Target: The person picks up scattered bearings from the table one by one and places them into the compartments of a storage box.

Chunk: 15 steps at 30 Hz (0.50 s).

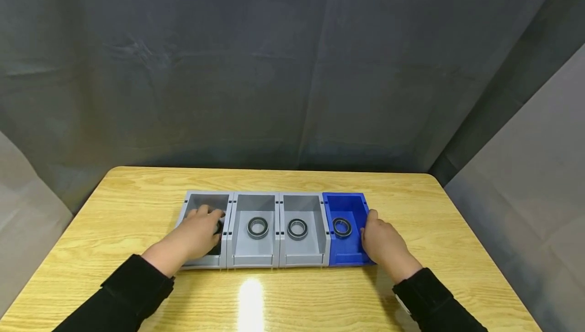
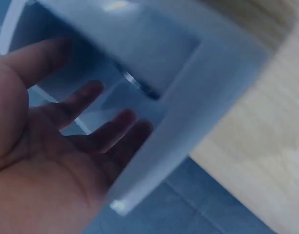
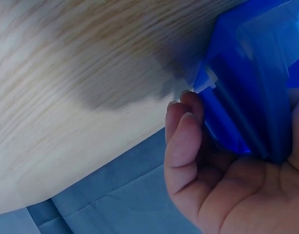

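My left hand (image 1: 194,235) reaches into the leftmost grey bin (image 1: 210,193), fingers loosely spread. Inside it, partly hidden by the hand, lies a ring-shaped bearing (image 1: 218,227). The left wrist view shows a sliver of that bearing (image 2: 131,80) beyond the fingertips (image 2: 95,87), with a gap between them. At the other end of the row, my right hand (image 1: 386,244) grips the right side wall of the blue bin (image 1: 352,259). Its thumb is on the inner side and its fingers curl along the outside. Another bearing (image 1: 342,227) lies flat in the blue bin.
Two more grey bins stand side by side between the hands, one with a bearing (image 1: 258,228), the other with a bearing (image 1: 297,229). All bins form one row on the wooden table (image 1: 311,296). A dark grey curtain (image 1: 274,78) hangs behind the table's far edge.
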Tool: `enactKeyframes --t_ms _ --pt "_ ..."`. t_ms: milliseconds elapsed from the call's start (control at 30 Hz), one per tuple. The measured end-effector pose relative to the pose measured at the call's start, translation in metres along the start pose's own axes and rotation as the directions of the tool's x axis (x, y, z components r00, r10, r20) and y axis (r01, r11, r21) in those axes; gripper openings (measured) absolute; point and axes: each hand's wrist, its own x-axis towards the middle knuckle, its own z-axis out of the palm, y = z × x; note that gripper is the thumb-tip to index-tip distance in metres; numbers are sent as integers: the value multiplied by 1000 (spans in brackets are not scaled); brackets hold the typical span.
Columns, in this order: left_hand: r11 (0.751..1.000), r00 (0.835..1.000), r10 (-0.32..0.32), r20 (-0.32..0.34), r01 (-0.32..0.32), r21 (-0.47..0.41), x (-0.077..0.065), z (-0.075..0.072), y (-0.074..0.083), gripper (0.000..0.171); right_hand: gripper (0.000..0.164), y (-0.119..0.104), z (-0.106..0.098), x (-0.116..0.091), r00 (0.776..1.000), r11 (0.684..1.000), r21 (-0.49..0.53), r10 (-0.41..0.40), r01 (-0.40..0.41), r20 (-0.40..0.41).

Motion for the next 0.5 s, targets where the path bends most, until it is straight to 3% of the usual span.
enactKeyframes --t_ms 200,500 --pt "999 994 43 -99 -42 12 -10 -8 2 46 45 2 2 2 1000 999 -32 -18 17 -21" --pt "989 965 131 -228 -112 92 -32 -19 -11 47 65 16 -16 -5 1000 998 58 -7 7 10"
